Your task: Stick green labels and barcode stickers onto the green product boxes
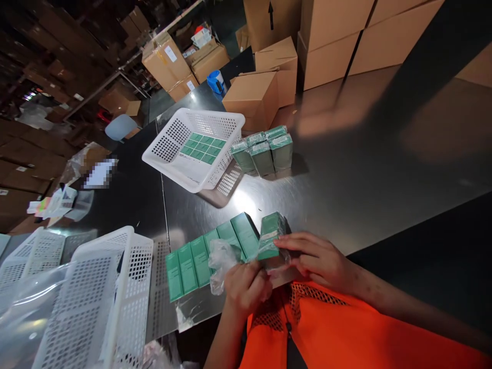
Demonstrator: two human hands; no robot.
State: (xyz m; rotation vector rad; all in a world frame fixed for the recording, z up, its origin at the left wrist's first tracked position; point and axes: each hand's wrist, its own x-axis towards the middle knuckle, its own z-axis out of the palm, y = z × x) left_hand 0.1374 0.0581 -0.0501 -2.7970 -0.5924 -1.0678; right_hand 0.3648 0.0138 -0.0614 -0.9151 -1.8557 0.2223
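My left hand (248, 287) is curled closed on a crumpled piece of clear plastic film (223, 261) at the table's near edge. Just to its right stands a small green box (271, 228) wrapped in clear plastic. My right hand (326, 259) grips this box from the right, fingertips on its top and side; the thumb is partly hidden. A row of several green boxes (200, 259) lies side by side to the left, partly covered by the film and my left hand.
Beyond my hands are a white perforated basket (192, 179) with green boxes in it and a cluster of wrapped green boxes (263, 154). More white baskets (130, 287) stand at left. Cardboard cartons (253, 97) and a blue tape dispenser (216, 82) are at the back of the metal table (346, 169).
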